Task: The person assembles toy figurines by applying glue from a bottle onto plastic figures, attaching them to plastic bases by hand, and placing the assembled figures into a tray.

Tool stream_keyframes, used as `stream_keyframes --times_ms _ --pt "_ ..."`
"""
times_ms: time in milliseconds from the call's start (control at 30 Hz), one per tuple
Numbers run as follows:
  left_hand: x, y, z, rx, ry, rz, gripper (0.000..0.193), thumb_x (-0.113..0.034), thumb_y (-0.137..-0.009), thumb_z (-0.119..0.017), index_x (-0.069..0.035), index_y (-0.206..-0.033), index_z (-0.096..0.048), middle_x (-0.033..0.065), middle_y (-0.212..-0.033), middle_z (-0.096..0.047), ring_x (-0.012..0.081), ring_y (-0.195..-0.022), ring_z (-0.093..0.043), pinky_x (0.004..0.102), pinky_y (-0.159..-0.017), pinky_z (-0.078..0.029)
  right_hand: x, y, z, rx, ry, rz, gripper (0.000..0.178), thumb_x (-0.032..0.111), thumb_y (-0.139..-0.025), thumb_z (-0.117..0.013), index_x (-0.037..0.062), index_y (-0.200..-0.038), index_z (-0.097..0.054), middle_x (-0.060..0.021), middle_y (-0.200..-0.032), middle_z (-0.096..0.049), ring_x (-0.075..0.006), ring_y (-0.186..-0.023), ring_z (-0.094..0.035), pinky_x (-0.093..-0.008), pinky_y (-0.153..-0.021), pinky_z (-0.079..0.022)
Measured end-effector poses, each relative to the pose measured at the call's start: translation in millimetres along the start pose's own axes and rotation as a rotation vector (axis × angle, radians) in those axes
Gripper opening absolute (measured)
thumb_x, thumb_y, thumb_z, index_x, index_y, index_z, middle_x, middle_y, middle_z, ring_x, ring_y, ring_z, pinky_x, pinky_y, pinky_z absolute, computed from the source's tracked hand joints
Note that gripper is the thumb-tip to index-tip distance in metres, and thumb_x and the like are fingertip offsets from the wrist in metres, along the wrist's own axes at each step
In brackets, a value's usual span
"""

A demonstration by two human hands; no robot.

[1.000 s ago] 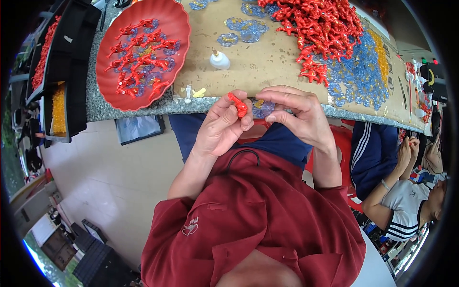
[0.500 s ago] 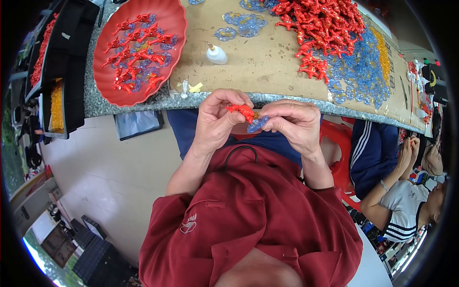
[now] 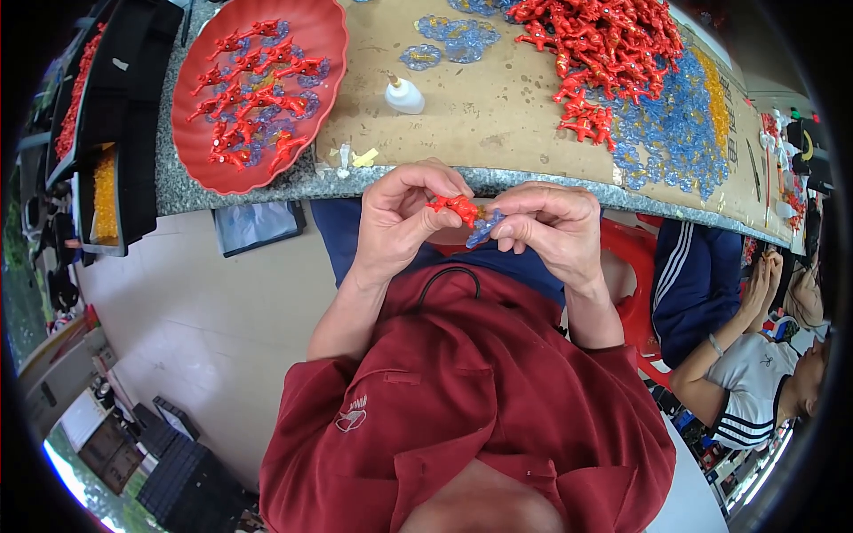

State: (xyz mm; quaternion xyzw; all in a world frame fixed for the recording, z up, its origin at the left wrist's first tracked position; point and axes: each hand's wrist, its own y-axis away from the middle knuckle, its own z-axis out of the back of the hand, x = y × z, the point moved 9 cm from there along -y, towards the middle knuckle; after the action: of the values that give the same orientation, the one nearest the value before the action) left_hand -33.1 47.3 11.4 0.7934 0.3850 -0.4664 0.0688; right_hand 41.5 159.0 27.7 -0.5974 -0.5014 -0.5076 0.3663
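Note:
My left hand (image 3: 402,218) pinches a small red plastic figurine (image 3: 455,210) between thumb and fingers. In my right hand (image 3: 553,224) is a translucent blue plastic piece (image 3: 482,230), its edge meeting the right end of the figurine. A bit of yellow shows where the two parts meet. Both hands are close together just off the table's front edge, above my lap. Fingertips cover part of each piece, so I cannot tell whether the two are joined.
A red scalloped tray (image 3: 188,147) of red figurines on blue pieces stands at left. A white squeeze bottle (image 3: 404,96) sits on the cardboard (image 3: 498,133). Piled at right are red figurines (image 3: 604,44), blue pieces (image 3: 671,133) and yellow pieces (image 3: 713,98). A co-worker (image 3: 755,373) sits at far right.
The blue piece has tilted more upright against the figurine, which has shifted slightly right. Both hands keep their grip and have barely moved.

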Motion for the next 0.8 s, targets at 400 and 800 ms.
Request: stream_keyframes --times_ms 400,800 --pt "-1 -1 -2 -0.003 -0.047 -0.005 0.022 0.002 -0.074 -0.066 0.000 -0.092 -0.055 0.0118 -0.089 -0.058 0.0168 -0.083 -0.057 0.0267 -0.075 -0.046 -11 1 4 -0.006 -0.046 -0.093 0.014 0.001 -0.077 -0.065 -0.0007 -0.090 -0.066 -0.0073 -0.075 -0.065 -0.0063 -0.058 -0.059 -0.0161 -0.045 -0.045" --pt "9 5 4 -0.117 0.039 0.133 0.020 0.003 -0.076 -0.064 0.002 -0.094 -0.055 0.0101 -0.090 -0.060 0.0142 -0.085 -0.058 0.0259 -0.076 -0.048 15 3 -3 -0.023 0.180 0.240 0.012 -0.001 -0.077 -0.064 -0.0028 -0.089 -0.065 -0.0095 -0.079 -0.065 -0.0089 -0.057 -0.059 -0.0176 -0.046 -0.045"
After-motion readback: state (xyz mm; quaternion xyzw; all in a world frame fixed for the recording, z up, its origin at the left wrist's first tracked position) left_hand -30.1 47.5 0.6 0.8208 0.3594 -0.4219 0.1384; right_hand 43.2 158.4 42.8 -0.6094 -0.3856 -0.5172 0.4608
